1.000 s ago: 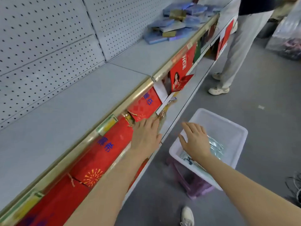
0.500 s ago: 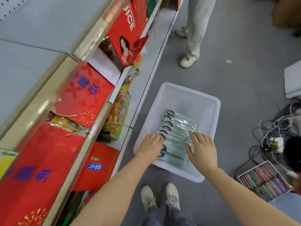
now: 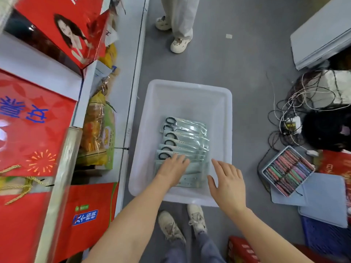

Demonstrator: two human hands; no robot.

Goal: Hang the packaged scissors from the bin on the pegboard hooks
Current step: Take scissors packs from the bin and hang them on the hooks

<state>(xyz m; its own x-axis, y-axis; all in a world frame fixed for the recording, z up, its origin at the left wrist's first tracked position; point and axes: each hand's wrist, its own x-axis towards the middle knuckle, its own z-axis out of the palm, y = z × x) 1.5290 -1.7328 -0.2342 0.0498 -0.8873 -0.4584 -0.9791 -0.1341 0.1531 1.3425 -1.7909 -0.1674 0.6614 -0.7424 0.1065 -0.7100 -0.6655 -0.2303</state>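
Observation:
A translucent white bin [image 3: 227,114] stands on the grey floor. Inside it lies an overlapping row of several packaged scissors [image 3: 185,138] with black handles in clear-and-green packs. My left hand [image 3: 173,168] rests flat on the nearest packs, fingers spread, gripping nothing that I can see. My right hand [image 3: 227,183] hovers over the bin's near right corner, fingers apart and empty. The pegboard is out of view.
Shelving with red gift boxes [image 3: 36,130] and snack bags [image 3: 98,133] runs along the left. Another person's legs [image 3: 180,21] stand beyond the bin. Tangled cables [image 3: 290,111], a tray of coloured items [image 3: 287,170] and blue-grey boards [image 3: 321,33] lie on the right.
The view has tilted down from the pegboard shelf to the bin. Both hands came down into the bin; the left now lies on the scissors packs and the right has drifted to the bin's right side.

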